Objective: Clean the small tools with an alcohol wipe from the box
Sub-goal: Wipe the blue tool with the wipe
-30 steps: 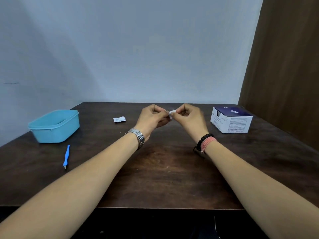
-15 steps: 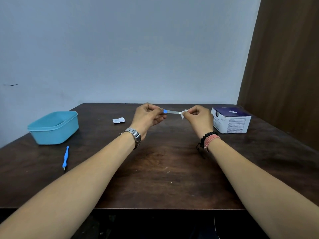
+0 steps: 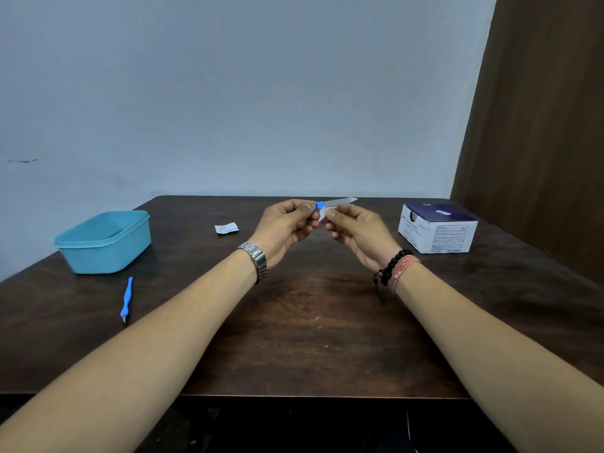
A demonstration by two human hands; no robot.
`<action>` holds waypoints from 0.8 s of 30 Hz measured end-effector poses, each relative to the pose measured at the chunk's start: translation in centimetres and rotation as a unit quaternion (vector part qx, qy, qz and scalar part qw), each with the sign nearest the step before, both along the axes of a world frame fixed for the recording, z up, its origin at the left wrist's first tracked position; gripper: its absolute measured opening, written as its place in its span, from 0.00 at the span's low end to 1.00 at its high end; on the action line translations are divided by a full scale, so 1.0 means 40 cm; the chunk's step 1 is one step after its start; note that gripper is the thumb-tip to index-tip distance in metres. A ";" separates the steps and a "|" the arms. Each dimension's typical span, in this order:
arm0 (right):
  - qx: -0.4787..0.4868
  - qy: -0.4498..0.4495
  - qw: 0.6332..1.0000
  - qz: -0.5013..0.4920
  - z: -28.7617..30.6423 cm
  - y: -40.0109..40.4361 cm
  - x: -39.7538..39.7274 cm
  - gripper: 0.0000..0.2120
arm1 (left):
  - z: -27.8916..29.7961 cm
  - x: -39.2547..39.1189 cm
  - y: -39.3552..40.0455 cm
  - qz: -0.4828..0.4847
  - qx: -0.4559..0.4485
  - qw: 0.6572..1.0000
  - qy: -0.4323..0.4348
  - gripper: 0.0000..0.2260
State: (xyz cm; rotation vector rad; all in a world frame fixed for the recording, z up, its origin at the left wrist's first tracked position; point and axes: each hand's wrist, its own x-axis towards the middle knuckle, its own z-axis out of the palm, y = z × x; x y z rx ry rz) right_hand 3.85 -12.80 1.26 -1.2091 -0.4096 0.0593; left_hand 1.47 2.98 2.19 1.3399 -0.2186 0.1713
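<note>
The left hand [image 3: 284,223] pinches the blue handle of the nail file [image 3: 336,202], its blade running out to the right, tip free; the right hand [image 3: 356,228] pinches the wipe [image 3: 323,213] at the blade's root (beside the handle), so the stroke should go rightwards along it

A tub [image 3: 104,243] sat by the surface's [image 3: 310,338] left edge, a tool [image 3: 126,299] before it, and the box [image 3: 438,228] near the right edge.

head-worn view, facing forward, slightly downward
</note>
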 end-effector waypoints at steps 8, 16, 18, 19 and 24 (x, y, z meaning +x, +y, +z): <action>0.022 -0.022 0.999 0.006 0.006 -0.004 -0.003 0.04 | -0.003 0.001 0.003 -0.008 0.021 1.000 0.018 0.05; 0.021 -0.019 0.998 -0.054 0.004 -0.016 0.012 0.03 | -0.002 -0.003 -0.001 -0.009 0.050 0.999 0.016 0.06; -0.002 -0.018 0.998 -0.056 -0.002 -0.010 0.011 0.03 | -0.003 -0.003 -0.003 -0.012 0.062 0.998 0.019 0.06; -0.011 -0.020 0.998 -0.053 -0.004 -0.006 0.010 0.04 | -0.004 -0.003 -0.004 -0.013 0.072 0.997 0.021 0.06; 0.023 -0.035 0.999 -0.033 0.002 -0.004 0.004 0.09 | -0.009 -0.007 -0.008 -0.014 0.104 0.994 0.034 0.07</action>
